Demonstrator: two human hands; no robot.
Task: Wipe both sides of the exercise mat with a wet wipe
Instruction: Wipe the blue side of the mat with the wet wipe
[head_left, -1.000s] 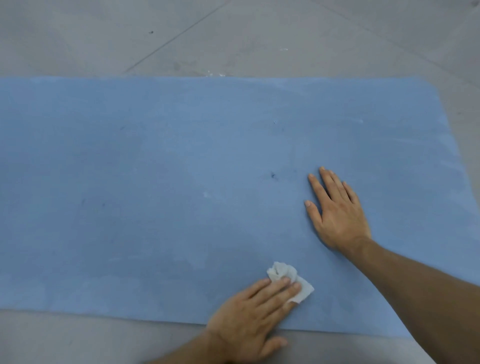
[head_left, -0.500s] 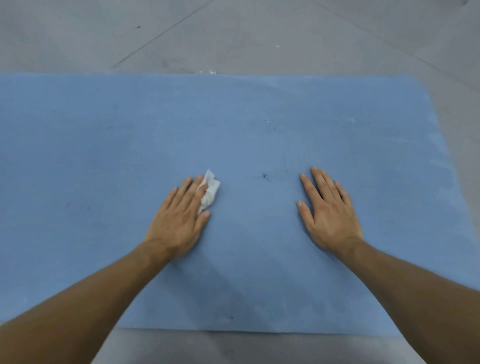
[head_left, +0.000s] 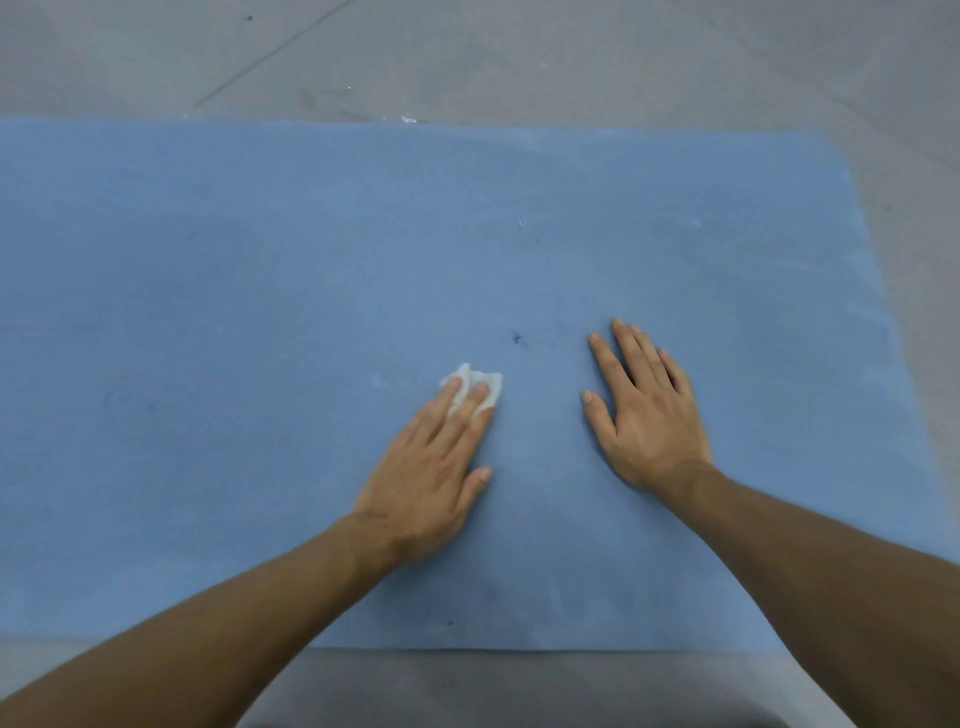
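A blue exercise mat (head_left: 260, 270) lies flat on the floor and fills most of the view; its left end runs out of frame. My left hand (head_left: 431, 467) lies palm down near the mat's middle, its straight fingers pressing a crumpled white wet wipe (head_left: 475, 387) against the mat. Only the wipe's far part shows past my fingertips. To the right, my right hand (head_left: 647, 410) rests flat on the mat with fingers spread and holds nothing. A small dark mark (head_left: 518, 339) sits on the mat between the two hands, just beyond the wipe.
Grey tiled floor (head_left: 519, 57) surrounds the mat beyond its far edge, along the right edge and at the near edge. A few white specks (head_left: 409, 119) lie on the floor by the mat's far edge.
My left hand swept the wipe from the mat's near edge up and leftward, then back right toward the middle. My right hand has stayed flat in place.
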